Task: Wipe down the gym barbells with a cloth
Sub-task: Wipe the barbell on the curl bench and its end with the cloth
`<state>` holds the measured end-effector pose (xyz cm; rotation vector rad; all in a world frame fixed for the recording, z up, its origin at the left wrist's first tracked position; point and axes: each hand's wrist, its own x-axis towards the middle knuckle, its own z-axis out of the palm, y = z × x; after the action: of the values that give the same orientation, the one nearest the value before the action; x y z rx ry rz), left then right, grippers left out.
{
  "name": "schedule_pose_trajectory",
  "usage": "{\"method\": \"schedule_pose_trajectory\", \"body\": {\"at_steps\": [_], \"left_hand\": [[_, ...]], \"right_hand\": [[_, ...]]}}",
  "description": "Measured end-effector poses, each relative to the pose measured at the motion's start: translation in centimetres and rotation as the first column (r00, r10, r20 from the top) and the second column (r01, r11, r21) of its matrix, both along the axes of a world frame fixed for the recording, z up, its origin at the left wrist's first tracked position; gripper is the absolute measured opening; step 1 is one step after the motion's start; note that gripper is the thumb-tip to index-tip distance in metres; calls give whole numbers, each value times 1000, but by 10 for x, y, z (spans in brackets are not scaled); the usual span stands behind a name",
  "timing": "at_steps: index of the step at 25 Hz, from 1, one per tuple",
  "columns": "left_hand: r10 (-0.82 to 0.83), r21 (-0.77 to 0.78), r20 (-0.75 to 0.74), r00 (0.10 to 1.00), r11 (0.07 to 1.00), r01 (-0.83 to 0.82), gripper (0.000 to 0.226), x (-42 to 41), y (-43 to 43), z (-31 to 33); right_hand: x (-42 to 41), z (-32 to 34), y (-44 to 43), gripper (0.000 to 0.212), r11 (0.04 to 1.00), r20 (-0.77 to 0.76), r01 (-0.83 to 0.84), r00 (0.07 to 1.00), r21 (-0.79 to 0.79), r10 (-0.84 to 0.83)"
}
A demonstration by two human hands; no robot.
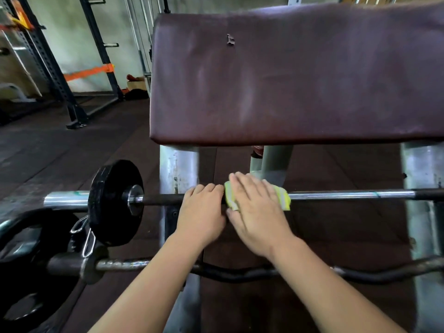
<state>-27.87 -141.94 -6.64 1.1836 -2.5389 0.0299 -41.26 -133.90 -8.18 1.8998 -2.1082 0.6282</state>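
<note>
A straight steel barbell point(348, 195) lies across the bench frame, with a black weight plate point(113, 203) on its left sleeve. My left hand point(203, 212) is wrapped over the bar just left of centre. My right hand point(257, 210) presses a yellow-green cloth point(283, 198) over the bar right beside the left hand; the fingers lie fairly flat on the cloth and look blurred. A second, curved bar point(240, 275) rests lower and nearer to me, under both forearms.
A dark red padded arm rest point(295, 75) fills the upper view above the bar, carried on grey metal posts point(177, 169). Black plates point(31, 239) and a spring clip point(87, 243) sit at the lower left. A squat rack point(62, 75) stands at the back left on the rubber floor.
</note>
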Motion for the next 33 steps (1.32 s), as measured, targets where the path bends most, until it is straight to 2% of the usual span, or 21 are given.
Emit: {"method": "schedule_pose_trajectory", "body": {"at_steps": [2,4,9,11,13,17,20,22,27,30,33], "left_hand": [[-3,5,-20,1000,1000,4,32,2,-1,0],[-4,18,-40,999,1000,5,40,3,-2,-2],[7,6,-81,997,1000,-7,41,-1,-1,-5],[22,19,-85,996,1000,-21,41,-3,0,-4],[20,24,-74,997,1000,-18,42,-3,1,-2],[-14,34,-6,1000,999,14,48,2,-2,2],[-82,56,18,996,995,80,47,13,-9,6],[-64,50,-16,998,997,65,46,24,-12,7],[52,-72,-68,996,996,-57,38,59,-16,4],[99,-82,-70,993,991,-104,35,70,-19,7],[113,-51,-68,991,992,-116,35,75,-21,8]], "right_hand": [[6,-3,-6,70,1000,-46,-24,999,6,24],[-20,-3,4,67,1000,-100,12,995,16,-10],[-125,-11,75,54,937,-111,341,931,-69,-347],[-123,-12,73,50,921,-87,379,918,-87,-386],[-92,-10,52,50,944,-75,316,943,-99,-324],[-18,-9,2,62,996,-83,67,994,-62,-72],[-15,-6,-6,65,1000,-128,-18,992,-16,16],[-43,-3,10,59,1000,-153,11,988,-18,-13],[-112,-2,58,53,975,-130,202,968,-97,-214],[-80,-2,37,49,975,-105,178,976,-131,-192],[-8,0,-7,50,993,-116,86,989,-84,-96]]}}
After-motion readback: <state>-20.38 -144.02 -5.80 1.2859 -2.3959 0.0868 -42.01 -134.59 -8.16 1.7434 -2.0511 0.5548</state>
